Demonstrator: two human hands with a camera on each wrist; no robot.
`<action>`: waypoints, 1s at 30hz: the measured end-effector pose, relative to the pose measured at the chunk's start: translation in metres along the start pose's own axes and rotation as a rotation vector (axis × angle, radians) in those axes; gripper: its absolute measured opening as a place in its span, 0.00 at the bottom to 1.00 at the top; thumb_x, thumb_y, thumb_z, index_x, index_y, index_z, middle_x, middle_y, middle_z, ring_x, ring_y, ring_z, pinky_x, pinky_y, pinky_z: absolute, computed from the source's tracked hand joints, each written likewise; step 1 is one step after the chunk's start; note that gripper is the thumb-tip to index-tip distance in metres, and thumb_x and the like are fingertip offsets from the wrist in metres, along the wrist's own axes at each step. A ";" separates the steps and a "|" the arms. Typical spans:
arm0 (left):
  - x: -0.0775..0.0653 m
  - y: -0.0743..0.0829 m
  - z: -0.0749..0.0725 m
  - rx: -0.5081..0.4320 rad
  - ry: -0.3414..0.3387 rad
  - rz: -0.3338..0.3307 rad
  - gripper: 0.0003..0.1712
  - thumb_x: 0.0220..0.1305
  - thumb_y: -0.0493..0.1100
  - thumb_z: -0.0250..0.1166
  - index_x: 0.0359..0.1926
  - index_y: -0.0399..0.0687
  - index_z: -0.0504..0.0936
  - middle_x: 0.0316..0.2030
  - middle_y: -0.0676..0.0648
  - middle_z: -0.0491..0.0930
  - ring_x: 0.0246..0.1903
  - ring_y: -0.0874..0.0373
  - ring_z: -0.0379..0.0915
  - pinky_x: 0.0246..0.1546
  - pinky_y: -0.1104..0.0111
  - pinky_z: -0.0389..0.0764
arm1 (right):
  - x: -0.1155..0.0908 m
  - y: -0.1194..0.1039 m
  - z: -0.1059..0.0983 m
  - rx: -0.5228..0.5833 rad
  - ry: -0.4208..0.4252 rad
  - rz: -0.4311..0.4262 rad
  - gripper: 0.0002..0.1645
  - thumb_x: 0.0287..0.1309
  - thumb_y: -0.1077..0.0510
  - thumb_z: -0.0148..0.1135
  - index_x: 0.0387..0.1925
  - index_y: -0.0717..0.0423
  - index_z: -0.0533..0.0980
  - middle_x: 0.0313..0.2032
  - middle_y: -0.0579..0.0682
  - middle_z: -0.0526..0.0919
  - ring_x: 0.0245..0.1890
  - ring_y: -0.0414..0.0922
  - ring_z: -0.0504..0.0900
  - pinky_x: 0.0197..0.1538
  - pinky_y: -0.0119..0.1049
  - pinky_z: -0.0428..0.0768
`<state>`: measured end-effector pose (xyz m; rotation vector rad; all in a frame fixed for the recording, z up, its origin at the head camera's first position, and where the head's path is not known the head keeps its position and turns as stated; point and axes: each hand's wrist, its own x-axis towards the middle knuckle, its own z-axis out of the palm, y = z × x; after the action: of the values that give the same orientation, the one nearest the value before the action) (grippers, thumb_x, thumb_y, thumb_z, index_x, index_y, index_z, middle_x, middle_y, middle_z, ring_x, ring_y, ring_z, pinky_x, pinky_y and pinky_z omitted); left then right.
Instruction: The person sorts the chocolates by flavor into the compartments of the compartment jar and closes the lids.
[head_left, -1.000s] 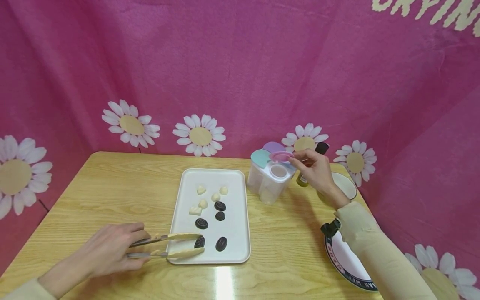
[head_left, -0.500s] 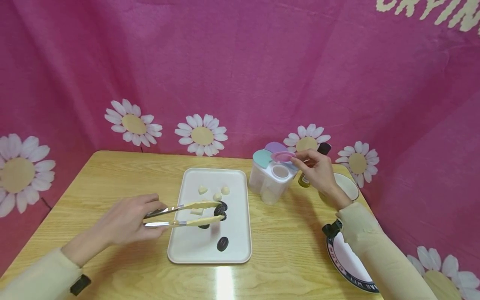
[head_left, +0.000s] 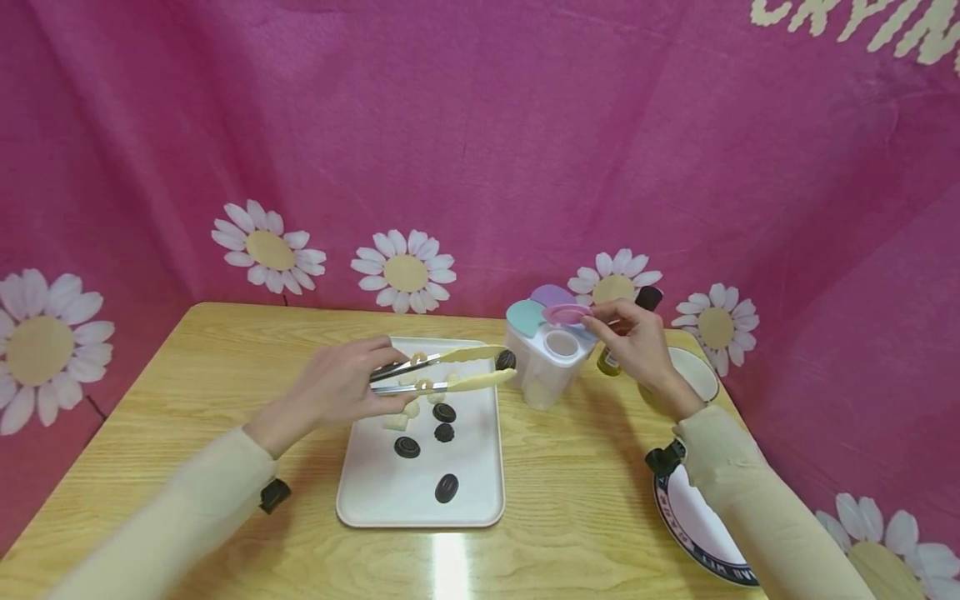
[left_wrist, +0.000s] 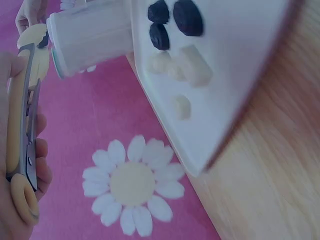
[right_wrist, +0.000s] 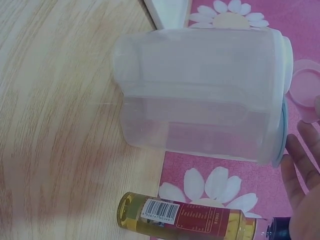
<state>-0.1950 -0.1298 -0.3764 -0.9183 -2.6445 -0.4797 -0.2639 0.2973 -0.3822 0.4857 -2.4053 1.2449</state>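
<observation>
My left hand point(head_left: 341, 379) grips a pair of tongs point(head_left: 442, 371) with yellow tips. Between those tips sits a dark chocolate point(head_left: 506, 360), raised beside the storage container point(head_left: 542, 375). My right hand point(head_left: 633, 342) pinches the pink lid point(head_left: 566, 314) of that clear container and keeps it lifted, so one round opening shows. Teal point(head_left: 525, 317) and purple lids point(head_left: 551, 295) lie over other sections. On the white tray point(head_left: 390, 500) rest several dark chocolates point(head_left: 447, 488) and several cream-white pieces point(left_wrist: 195, 65), partly hidden in the head view by the left hand and tongs.
A bottle point(right_wrist: 185, 217) with a dark cap and yellow contents stands behind the right hand. Past the right wrist is a cream bowl point(head_left: 693, 373). A dark-rimmed plate point(head_left: 697, 542) lies under the right forearm. A pink flowered cloth point(head_left: 480, 167) hangs behind the table.
My left hand has lifted a dark chocolate off the tray's front with the tongs and carried it up and right to the container. The right hand keeps holding the pink lid.
</observation>
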 end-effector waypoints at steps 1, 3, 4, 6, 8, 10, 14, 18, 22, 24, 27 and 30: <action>0.006 0.001 0.002 -0.006 0.004 0.006 0.24 0.53 0.60 0.78 0.46 0.53 0.90 0.34 0.55 0.84 0.25 0.65 0.69 0.23 0.73 0.68 | 0.000 0.000 0.000 -0.001 -0.001 -0.002 0.10 0.64 0.62 0.73 0.46 0.59 0.87 0.41 0.58 0.89 0.35 0.30 0.83 0.39 0.23 0.82; 0.017 0.005 0.006 -0.019 0.000 0.012 0.24 0.54 0.60 0.77 0.47 0.52 0.90 0.33 0.54 0.83 0.25 0.64 0.69 0.23 0.72 0.68 | 0.000 0.001 0.000 -0.001 0.001 -0.007 0.10 0.64 0.62 0.73 0.46 0.59 0.87 0.41 0.59 0.90 0.35 0.29 0.83 0.39 0.23 0.82; 0.023 0.006 0.007 -0.021 -0.003 0.014 0.24 0.54 0.60 0.77 0.47 0.52 0.90 0.33 0.54 0.83 0.26 0.64 0.69 0.24 0.72 0.68 | 0.000 0.001 0.000 0.000 0.003 -0.008 0.10 0.64 0.62 0.73 0.46 0.59 0.87 0.41 0.59 0.90 0.35 0.29 0.83 0.39 0.23 0.82; 0.035 0.010 0.010 -0.030 -0.012 0.016 0.25 0.55 0.61 0.77 0.47 0.51 0.90 0.34 0.53 0.83 0.26 0.63 0.71 0.25 0.72 0.69 | -0.001 0.001 -0.001 -0.003 0.009 -0.008 0.10 0.64 0.62 0.73 0.46 0.59 0.87 0.40 0.60 0.90 0.35 0.28 0.83 0.40 0.23 0.82; 0.045 0.013 0.014 -0.031 -0.013 0.019 0.25 0.55 0.61 0.76 0.47 0.51 0.90 0.35 0.53 0.85 0.27 0.63 0.72 0.26 0.72 0.70 | -0.001 0.001 -0.001 0.000 0.012 0.000 0.10 0.64 0.61 0.73 0.46 0.59 0.87 0.40 0.60 0.90 0.35 0.28 0.83 0.40 0.23 0.82; 0.054 0.015 0.017 -0.029 -0.005 0.028 0.24 0.56 0.62 0.76 0.46 0.51 0.90 0.36 0.52 0.85 0.27 0.62 0.72 0.26 0.72 0.70 | -0.001 0.001 -0.001 0.001 0.012 0.012 0.10 0.65 0.60 0.73 0.47 0.59 0.87 0.40 0.59 0.89 0.35 0.29 0.83 0.40 0.23 0.82; 0.069 0.019 0.023 -0.031 0.007 0.046 0.23 0.57 0.61 0.74 0.46 0.51 0.90 0.33 0.52 0.83 0.24 0.62 0.70 0.23 0.72 0.67 | -0.002 0.000 -0.002 0.011 0.005 0.021 0.10 0.65 0.59 0.72 0.46 0.59 0.87 0.40 0.57 0.89 0.35 0.31 0.83 0.39 0.23 0.82; 0.079 0.023 0.026 -0.036 -0.016 0.033 0.24 0.57 0.62 0.73 0.47 0.52 0.90 0.33 0.53 0.81 0.25 0.61 0.70 0.24 0.72 0.66 | -0.001 0.000 -0.001 0.015 0.006 -0.008 0.09 0.65 0.61 0.73 0.45 0.60 0.87 0.39 0.59 0.89 0.34 0.30 0.83 0.38 0.22 0.82; 0.086 0.026 0.026 -0.034 -0.054 0.020 0.25 0.57 0.62 0.73 0.49 0.53 0.90 0.36 0.52 0.82 0.27 0.60 0.71 0.25 0.71 0.67 | 0.000 0.001 0.000 0.011 0.008 -0.030 0.08 0.64 0.62 0.72 0.44 0.60 0.87 0.39 0.60 0.89 0.34 0.29 0.83 0.38 0.21 0.81; 0.089 0.027 0.026 -0.024 -0.063 0.021 0.26 0.57 0.62 0.73 0.50 0.52 0.90 0.37 0.51 0.83 0.27 0.59 0.72 0.25 0.70 0.68 | 0.000 0.002 0.000 0.008 0.007 -0.032 0.08 0.64 0.62 0.72 0.44 0.61 0.87 0.39 0.61 0.89 0.34 0.28 0.83 0.38 0.21 0.82; 0.090 0.028 0.024 -0.004 -0.067 0.024 0.28 0.56 0.63 0.73 0.52 0.52 0.90 0.41 0.49 0.86 0.29 0.58 0.74 0.25 0.70 0.68 | 0.000 0.003 0.000 0.002 0.007 -0.034 0.08 0.65 0.62 0.72 0.44 0.61 0.87 0.39 0.61 0.89 0.34 0.28 0.83 0.39 0.22 0.82; 0.089 0.028 0.023 0.007 -0.080 0.020 0.31 0.57 0.64 0.72 0.56 0.53 0.89 0.43 0.48 0.86 0.29 0.57 0.73 0.26 0.69 0.67 | 0.001 0.003 0.000 -0.004 0.002 -0.032 0.08 0.65 0.62 0.72 0.44 0.61 0.87 0.39 0.61 0.89 0.35 0.28 0.83 0.39 0.22 0.82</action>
<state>-0.2477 -0.0518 -0.3568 -0.9804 -2.7042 -0.4369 -0.2659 0.2987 -0.3844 0.5188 -2.3882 1.2266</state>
